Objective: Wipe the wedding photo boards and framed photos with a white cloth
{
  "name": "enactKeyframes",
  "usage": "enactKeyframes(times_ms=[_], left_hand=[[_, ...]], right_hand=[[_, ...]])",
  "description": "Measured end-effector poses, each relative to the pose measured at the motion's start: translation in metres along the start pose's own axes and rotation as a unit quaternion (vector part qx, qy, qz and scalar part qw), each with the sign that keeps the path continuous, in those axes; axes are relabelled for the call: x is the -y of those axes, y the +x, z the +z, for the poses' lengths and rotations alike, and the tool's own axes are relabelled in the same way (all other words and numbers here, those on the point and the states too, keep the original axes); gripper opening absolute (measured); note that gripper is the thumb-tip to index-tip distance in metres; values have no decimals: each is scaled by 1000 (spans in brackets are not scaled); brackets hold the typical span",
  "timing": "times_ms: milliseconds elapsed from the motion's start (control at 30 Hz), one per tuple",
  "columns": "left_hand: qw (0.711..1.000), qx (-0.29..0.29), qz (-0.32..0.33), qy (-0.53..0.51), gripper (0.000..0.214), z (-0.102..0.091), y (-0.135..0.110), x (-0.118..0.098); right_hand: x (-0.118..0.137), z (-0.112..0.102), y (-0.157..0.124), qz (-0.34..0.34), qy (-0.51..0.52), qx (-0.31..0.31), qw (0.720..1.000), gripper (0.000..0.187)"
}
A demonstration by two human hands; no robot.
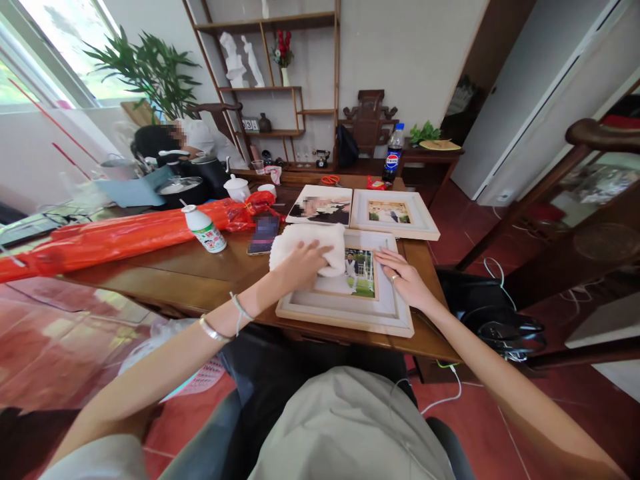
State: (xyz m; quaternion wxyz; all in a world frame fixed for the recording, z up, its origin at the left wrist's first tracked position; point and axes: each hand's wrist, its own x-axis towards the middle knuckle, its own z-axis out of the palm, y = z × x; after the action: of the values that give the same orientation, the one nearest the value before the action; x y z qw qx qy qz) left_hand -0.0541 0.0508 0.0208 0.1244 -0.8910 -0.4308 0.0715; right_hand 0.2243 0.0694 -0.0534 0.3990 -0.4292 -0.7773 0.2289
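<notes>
My left hand (301, 267) presses down on a folded white cloth (309, 239), its fingers bent over it and somewhat smeared by motion. Beneath the cloth is a white picture frame (345, 321), lying face up near the table's front edge. The cloth covers the left part of the photo (364, 277) inside it. My right hand (404, 279), with a ring on one finger, rests on the frame's right border with its fingers stretched out. Behind lie a second white picture frame (423, 217) and a photo panel (323, 197).
A phone (264, 235) and a white bottle (205, 230) stand left of the frame. A long red plastic-wrapped bundle (125, 233) crosses the wooden table (240, 283). Orange-handled scissors (331, 180) and a cola bottle (394, 152) are behind. A person (200, 139) sits far left.
</notes>
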Motion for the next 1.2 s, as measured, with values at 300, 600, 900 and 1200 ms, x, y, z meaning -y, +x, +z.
enactKeyframes(times_ms=[300,600,900,1200], left_hand=[[996,13,83,-19,31,-15,-62,-39],[993,-114,12,-8,45,25,36,31],[996,-33,80,-3,41,10,21,3],[982,50,153,-96,34,-51,-84,-53]], right_hand=[[1,-2,0,5,-12,11,1000,35],[0,-4,-2,-10,4,9,1000,38],[-2,-4,-2,-8,10,7,1000,41],[-1,-4,-2,-7,12,13,1000,44]])
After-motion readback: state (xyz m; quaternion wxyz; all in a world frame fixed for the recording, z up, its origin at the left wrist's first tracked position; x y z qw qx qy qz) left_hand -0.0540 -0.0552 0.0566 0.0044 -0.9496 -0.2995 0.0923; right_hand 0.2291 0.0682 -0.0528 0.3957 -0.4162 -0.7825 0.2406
